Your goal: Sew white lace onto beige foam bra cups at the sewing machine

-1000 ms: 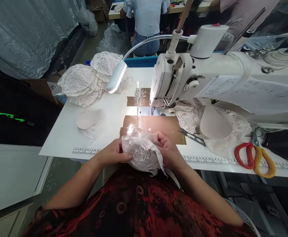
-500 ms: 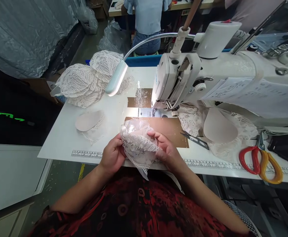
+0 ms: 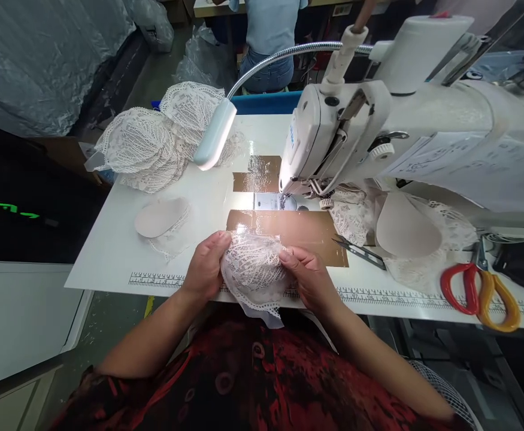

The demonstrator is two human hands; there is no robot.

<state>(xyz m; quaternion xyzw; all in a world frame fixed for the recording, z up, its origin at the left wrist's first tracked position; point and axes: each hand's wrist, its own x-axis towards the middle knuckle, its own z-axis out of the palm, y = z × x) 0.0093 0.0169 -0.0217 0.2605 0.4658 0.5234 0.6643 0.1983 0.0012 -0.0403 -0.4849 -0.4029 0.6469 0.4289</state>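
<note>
A white lace bra cup (image 3: 257, 266) is stretched between my two hands over the table's front edge, its patterned lace face up and a sheer corner hanging down. My left hand (image 3: 206, 266) pinches its left edge, thumb on top. At its right edge my right hand (image 3: 309, 275) grips the lace between thumb and fingers. Just beyond lies brown tape (image 3: 288, 230) on the table, in front of the sewing machine (image 3: 324, 137) and its lit needle area. To the left rests a beige foam cup (image 3: 161, 218) with lace under part of it.
Stacked lace cups (image 3: 140, 146) stand at the back left beneath a lamp (image 3: 217, 134). On the right lie thread snips (image 3: 360, 252), another foam cup with lace (image 3: 408, 226) and red-and-yellow-handled scissors (image 3: 481, 287). A printed ruler (image 3: 378, 297) runs along the front edge. A person (image 3: 270, 36) sits beyond the table.
The lace cup has been spread out and turned so its patterned face shows smooth and rounded. My right thumb now lies on top of its edge. The view has shifted slightly.
</note>
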